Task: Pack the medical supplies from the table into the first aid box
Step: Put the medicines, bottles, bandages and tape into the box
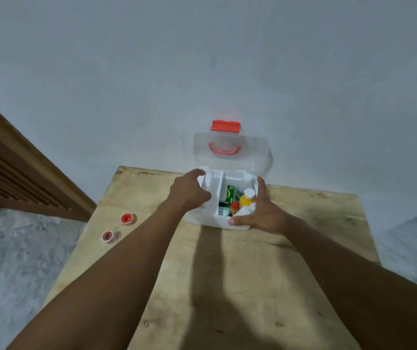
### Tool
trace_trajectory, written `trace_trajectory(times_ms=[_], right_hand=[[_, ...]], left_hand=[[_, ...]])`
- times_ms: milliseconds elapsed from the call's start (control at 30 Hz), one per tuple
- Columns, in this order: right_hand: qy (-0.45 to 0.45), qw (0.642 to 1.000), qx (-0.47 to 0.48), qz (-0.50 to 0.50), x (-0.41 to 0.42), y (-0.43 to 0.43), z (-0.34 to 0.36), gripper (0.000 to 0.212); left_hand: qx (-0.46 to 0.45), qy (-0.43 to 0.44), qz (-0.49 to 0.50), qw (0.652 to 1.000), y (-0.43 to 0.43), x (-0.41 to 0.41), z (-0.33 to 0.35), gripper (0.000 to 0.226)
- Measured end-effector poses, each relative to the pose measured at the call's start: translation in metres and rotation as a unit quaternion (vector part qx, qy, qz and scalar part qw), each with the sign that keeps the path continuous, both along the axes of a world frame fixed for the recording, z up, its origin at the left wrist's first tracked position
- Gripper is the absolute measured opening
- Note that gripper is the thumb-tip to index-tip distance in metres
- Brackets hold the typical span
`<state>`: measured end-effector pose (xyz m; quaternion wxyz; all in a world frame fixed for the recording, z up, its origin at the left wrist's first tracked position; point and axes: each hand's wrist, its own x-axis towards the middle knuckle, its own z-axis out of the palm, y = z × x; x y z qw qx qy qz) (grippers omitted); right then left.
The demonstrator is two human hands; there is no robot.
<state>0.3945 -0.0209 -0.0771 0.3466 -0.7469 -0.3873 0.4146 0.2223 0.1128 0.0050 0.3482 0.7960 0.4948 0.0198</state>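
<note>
The white first aid box (215,220) stands open at the far side of the wooden table (227,286). Its clear lid (252,152), with a red latch and handle, leans back against the wall. Inside are a green carton (230,194), a yellow bottle (247,200), a small red-capped bottle (234,207) and a white bottle (247,178). My left hand (189,190) grips the white inner tray (213,184), which stands tilted at the box's left side. My right hand (263,213) holds the box's right wall, thumb along the front rim.
Two small tape rolls with red cores lie near the table's left edge, one (127,219) farther back, the other (109,236) nearer. A wooden louvred door (13,168) is at the left. A white wall rises right behind the box.
</note>
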Motion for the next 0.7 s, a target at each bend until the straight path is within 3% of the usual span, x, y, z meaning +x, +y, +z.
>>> trace_trajectory(times_ms=[200,567,700], right_hand=[[-0.019,1.0,-0.001,-0.012,-0.001,0.002,0.001,0.152],[-0.001,1.0,-0.005,0.002,0.006,0.002,-0.01,0.155],[-0.004,1.0,-0.003,0.005,0.004,0.001,-0.003,0.15]], left_hand=[[0.014,0.031,-0.066,0.997,0.001,0.011,-0.022,0.064],[0.067,0.025,-0.064,0.995,-0.01,0.002,-0.029,0.069],[0.132,-0.043,-0.026,0.99,-0.034,-0.033,-0.029,0.047]])
